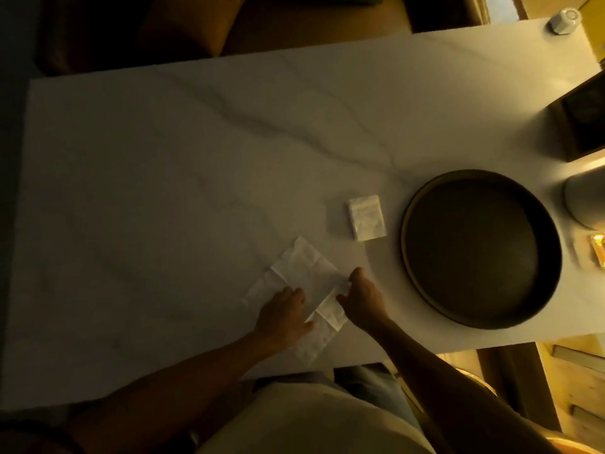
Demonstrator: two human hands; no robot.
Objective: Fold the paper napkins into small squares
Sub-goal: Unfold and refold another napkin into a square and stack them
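Note:
A white paper napkin (302,276) lies partly folded on the marble table (163,191) near its front edge, one corner flap turned over the middle. My left hand (283,317) rests flat on the napkin's lower middle, fingers together, pressing it down. My right hand (361,298) pinches the napkin's right corner between thumb and fingers. A small folded napkin square (366,217) sits apart, farther back and to the right.
A large round dark tray (425,290) stands at the right of the table. A dark box (582,122), a pale rounded object (586,204) and a small white jar (564,18) line the right side. A sofa lies beyond the far edge.

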